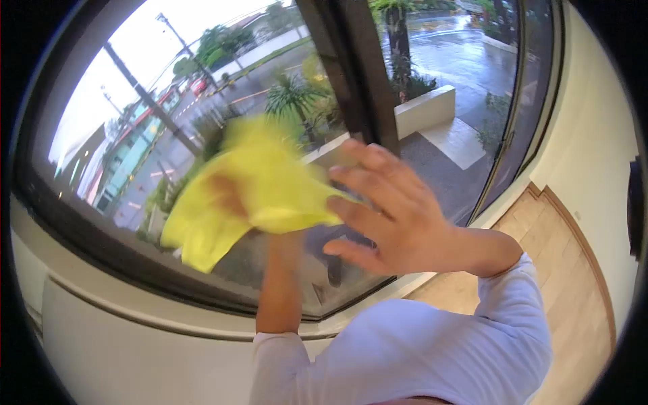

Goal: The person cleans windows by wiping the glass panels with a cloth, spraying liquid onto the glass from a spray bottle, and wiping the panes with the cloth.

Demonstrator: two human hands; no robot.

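Observation:
A bright yellow cloth point(280, 179), smeared by motion, hangs in front of a large window pane point(246, 54). My left hand point(226, 194) grips it; folds of the cloth cover the wrist and part of the fingers. To the right is my right hand point(401, 212), its fingers spread and nothing grasped. Its fingertips are close to the cloth's right edge, and I cannot tell if they touch it.
A dark frame post point(358, 74) divides the glass, with a pale sill point(135, 304) below. Wooden flooring point(540, 236) and a cream wall point(601, 135) lie to the right. Outside are plants, a low white wall point(425, 111) and a wet street.

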